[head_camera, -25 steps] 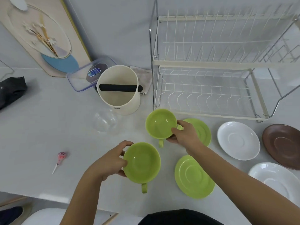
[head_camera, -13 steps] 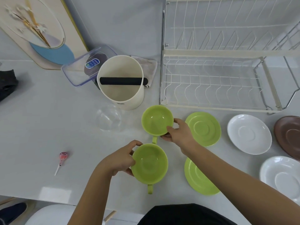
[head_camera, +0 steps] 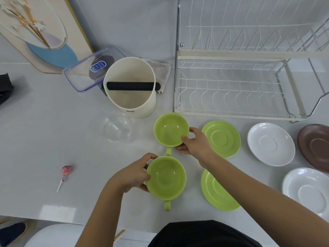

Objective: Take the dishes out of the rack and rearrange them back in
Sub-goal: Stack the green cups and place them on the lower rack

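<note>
Left hand (head_camera: 132, 172) grips the near green cup (head_camera: 166, 177) by the rim, thumb over the edge, cup sitting on the tabletop (head_camera: 44, 122). Right hand (head_camera: 195, 145) pinches the far green cup (head_camera: 171, 129) at the rim the same way. Cups look like glazed ceramic: rigid, slick, chippable, moderate weight; the handle or a rim pinch both work. Both are empty.

Cream canister (head_camera: 130, 88) with a black bar across the top looks empty; clear bowl (head_camera: 116, 127) empty too.

Two green saucers (head_camera: 221, 139), white and brown ones further right, all on the tabletop. Rack (head_camera: 231, 82) holds nothing on either tier in view.
</note>
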